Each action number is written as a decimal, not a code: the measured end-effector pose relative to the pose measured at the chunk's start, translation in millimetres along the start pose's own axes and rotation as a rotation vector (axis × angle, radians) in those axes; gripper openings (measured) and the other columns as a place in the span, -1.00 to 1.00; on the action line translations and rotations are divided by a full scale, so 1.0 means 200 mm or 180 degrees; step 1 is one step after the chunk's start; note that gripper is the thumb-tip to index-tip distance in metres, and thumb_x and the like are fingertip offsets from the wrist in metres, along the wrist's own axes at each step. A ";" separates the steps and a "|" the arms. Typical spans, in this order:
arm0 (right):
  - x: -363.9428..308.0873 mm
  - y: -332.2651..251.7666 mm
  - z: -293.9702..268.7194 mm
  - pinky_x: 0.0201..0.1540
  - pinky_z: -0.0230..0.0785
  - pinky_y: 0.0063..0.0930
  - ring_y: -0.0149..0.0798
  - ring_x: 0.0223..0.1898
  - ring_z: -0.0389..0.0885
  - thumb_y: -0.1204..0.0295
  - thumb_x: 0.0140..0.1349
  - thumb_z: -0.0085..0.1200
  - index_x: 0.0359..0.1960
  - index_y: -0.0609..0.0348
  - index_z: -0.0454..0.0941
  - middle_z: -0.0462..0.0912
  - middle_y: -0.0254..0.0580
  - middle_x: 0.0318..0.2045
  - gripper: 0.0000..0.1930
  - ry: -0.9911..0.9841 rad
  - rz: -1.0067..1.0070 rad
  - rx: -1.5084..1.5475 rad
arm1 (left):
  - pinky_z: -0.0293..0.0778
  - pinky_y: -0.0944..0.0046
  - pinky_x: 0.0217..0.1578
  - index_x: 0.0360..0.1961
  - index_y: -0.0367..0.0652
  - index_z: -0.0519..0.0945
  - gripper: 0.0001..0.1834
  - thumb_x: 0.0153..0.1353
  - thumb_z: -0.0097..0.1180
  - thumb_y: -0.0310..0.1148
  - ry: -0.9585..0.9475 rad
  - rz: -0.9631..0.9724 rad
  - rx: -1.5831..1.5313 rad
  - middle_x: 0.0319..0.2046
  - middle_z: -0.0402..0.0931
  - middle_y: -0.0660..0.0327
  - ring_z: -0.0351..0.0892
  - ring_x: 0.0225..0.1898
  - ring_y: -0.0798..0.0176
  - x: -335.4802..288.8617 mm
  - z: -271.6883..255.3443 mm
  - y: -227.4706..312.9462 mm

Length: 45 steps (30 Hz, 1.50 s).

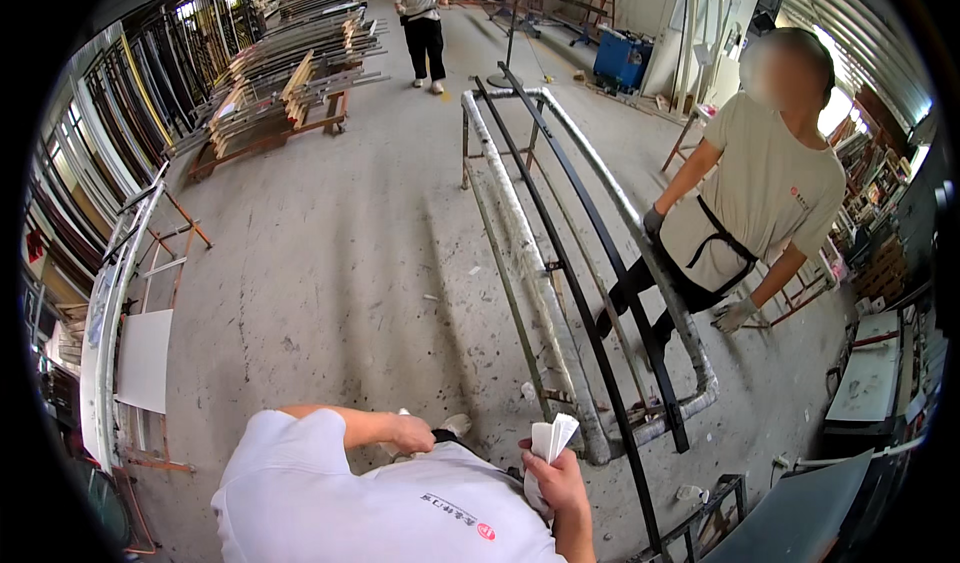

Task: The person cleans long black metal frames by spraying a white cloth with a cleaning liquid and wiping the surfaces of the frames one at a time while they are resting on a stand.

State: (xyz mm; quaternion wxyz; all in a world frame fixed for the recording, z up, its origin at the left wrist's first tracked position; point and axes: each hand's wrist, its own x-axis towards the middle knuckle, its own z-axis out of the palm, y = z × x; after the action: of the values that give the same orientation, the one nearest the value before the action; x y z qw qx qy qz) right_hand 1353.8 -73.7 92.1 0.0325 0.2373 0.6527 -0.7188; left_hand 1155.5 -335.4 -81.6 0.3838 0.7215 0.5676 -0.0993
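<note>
My right hand (pixel 563 485) is closed around a folded white bundle (pixel 551 439) that looks like paper, held upright near my waist. Part of the bundle hangs below the fingers. In front of my shirt, my left hand (pixel 411 434) is curled closed, with bits of something white showing beside it, too small to name. Just right of my right hand stands a long metal rack (pixel 520 225) with a pale wrapped rim. Two long black bars (pixel 566 281) lie lengthwise across it, and one runs past its near end.
A co-worker (pixel 765 178) with gloved hands stands at the rack's right side. Another person (pixel 422 23) is farther back. Bar stock lies on a low cart (pixel 270 148) at far left. A frame stand (pixel 110 293) lines the left, and dark panels (pixel 810 508) lie at lower right.
</note>
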 end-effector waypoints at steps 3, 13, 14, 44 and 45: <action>0.02 0.00 0.05 -0.26 0.39 -0.51 -0.46 -0.34 0.53 0.45 0.28 0.21 -0.08 0.27 0.63 0.62 -0.38 -0.36 -0.78 -0.0040 0.0034 0.0148 | 0.61 -0.08 -0.24 -0.34 -0.31 0.66 -0.79 0.00 0.21 -0.41 0.0906 0.0029 0.0046 -0.32 0.67 -0.10 0.68 -0.21 -0.17 0.02 0.04 0.02; 0.03 0.04 0.09 -0.20 0.41 -0.48 -0.43 -0.27 0.56 0.43 0.29 0.23 -0.09 0.26 0.65 0.65 -0.33 -0.29 -0.78 -0.0009 0.0185 0.0057 | 0.54 0.16 -0.23 -0.30 -0.21 0.74 -0.78 0.12 0.29 -0.29 0.1447 -0.1254 -0.3040 -0.31 0.73 0.08 0.64 -0.29 0.25 0.14 0.25 -0.05; 0.02 0.05 0.09 -0.20 0.41 -0.48 -0.43 -0.28 0.56 0.43 0.29 0.23 -0.09 0.26 0.65 0.65 -0.33 -0.30 -0.78 0.0054 0.0223 0.0063 | 0.54 0.16 -0.23 -0.30 -0.21 0.74 -0.78 0.12 0.29 -0.29 0.1452 -0.1234 -0.3049 -0.31 0.73 0.08 0.64 -0.29 0.25 0.17 0.26 -0.06; 0.05 0.02 0.19 -0.08 0.46 -0.45 -0.39 -0.21 0.61 0.42 0.30 0.22 -0.05 0.30 0.65 0.70 -0.29 -0.26 -0.74 -0.0395 0.0617 -0.0454 | 0.51 -0.01 -0.08 -0.11 -0.28 0.67 -0.53 0.25 0.02 -0.06 0.0983 -0.1443 -0.3016 -0.08 0.64 -0.18 0.65 -0.05 -0.07 0.45 0.35 0.13; 0.05 0.03 0.18 -0.08 0.46 -0.45 -0.39 -0.21 0.61 0.42 0.30 0.22 -0.05 0.30 0.65 0.70 -0.29 -0.26 -0.74 -0.0413 0.0609 -0.0441 | 0.51 -0.01 -0.08 -0.11 -0.28 0.67 -0.52 0.26 0.02 -0.06 0.0983 -0.1468 -0.2994 -0.08 0.64 -0.18 0.65 -0.05 -0.07 0.44 0.35 0.13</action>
State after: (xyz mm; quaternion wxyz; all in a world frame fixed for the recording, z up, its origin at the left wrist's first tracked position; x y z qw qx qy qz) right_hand 1336.6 -107.3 85.3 0.1594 0.2487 0.6716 -0.6794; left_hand 1228.2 -317.5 -169.4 0.5456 0.3350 0.7441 0.1908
